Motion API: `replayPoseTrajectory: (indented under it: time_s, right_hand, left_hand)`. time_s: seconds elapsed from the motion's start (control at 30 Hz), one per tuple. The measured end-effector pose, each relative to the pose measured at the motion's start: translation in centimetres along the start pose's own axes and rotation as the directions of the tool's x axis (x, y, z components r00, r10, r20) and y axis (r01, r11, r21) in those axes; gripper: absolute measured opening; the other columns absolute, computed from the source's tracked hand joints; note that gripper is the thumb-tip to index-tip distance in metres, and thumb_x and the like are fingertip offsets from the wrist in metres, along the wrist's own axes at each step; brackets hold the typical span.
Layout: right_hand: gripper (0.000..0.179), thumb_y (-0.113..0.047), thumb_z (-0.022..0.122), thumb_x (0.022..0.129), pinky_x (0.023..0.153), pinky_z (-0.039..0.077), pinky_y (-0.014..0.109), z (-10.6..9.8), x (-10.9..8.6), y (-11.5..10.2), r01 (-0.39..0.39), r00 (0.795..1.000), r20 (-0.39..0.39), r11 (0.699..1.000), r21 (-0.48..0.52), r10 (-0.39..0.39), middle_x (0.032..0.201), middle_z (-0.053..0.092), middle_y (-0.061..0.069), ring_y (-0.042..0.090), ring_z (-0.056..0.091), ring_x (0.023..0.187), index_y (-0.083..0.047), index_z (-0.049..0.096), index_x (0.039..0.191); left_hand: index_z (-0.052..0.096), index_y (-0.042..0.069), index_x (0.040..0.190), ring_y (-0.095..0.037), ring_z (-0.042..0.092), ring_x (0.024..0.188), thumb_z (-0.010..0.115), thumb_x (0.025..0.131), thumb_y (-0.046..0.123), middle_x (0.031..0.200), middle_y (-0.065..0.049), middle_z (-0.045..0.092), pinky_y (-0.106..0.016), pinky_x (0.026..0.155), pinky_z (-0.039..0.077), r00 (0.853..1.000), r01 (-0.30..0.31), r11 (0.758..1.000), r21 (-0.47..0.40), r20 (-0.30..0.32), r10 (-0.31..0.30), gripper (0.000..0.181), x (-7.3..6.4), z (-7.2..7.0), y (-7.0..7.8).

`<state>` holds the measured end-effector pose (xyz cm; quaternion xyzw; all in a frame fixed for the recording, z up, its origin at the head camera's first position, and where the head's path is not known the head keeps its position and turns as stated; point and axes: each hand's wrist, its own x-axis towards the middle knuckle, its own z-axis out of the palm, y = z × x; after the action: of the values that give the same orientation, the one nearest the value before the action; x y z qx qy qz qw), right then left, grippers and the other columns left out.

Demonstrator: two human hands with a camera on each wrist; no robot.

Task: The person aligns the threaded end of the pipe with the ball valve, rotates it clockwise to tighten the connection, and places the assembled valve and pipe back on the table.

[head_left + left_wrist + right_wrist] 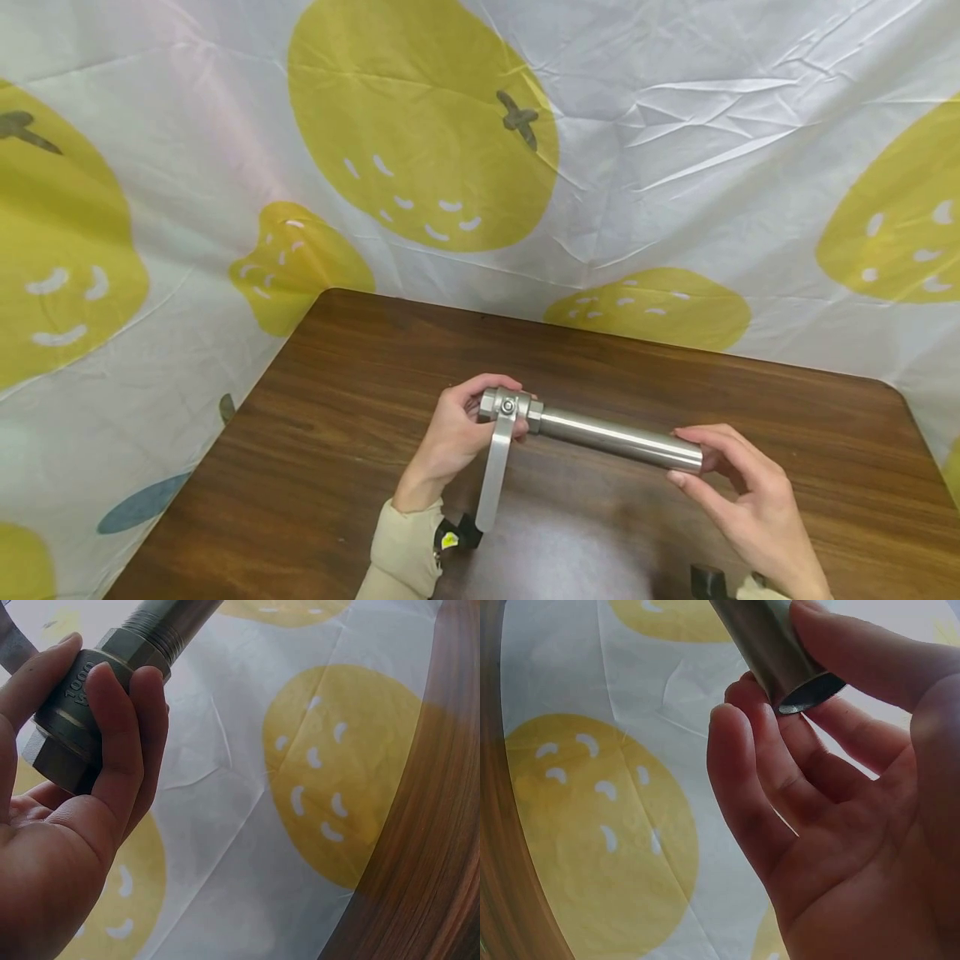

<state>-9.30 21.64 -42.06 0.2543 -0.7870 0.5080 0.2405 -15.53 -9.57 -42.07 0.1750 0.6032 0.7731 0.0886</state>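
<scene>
My left hand (450, 433) grips a metal ball valve (517, 395), its fingers curled round the body. From the valve's stem a flat lever handle (493, 487) points down toward me. A smooth steel pipe (615, 437) runs out of the valve's right side, slanting slightly down to the right. In the left wrist view, threads (159, 636) show where the pipe enters the valve's hex end. My right hand (757, 483) pinches the pipe's far end between thumb and fingers. That end's round opening (814, 694) faces the palm in the right wrist view.
The valve and pipe are held over a brown wood-grain table (360, 367). A white sheet (675, 167) printed with yellow fruit hangs along the table's back and left edges. Dark wrist mounts (468, 531) sit by both sleeves.
</scene>
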Motion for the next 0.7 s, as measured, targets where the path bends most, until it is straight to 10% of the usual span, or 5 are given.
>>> replayPoseTrajectory:
  time_s: [0.7]
  right_hand:
    - [0.043,0.019,0.069,0.074,0.069,0.05,0.007,-0.24,-0.13,-0.54,-0.122,0.991,0.049,0.988,-0.094,0.127,0.093,0.066,-0.011,-0.001,0.061,0.075,0.0,0.065,0.113]
  left_hand:
    - [0.056,-0.009,0.115,-0.015,0.069,0.091,0.084,0.073,0.009,0.107,-0.014,0.071,-0.034,0.076,0.061,1.0,-0.006,0.999,-0.034,0.018,0.006,0.053,0.01,0.08,0.03]
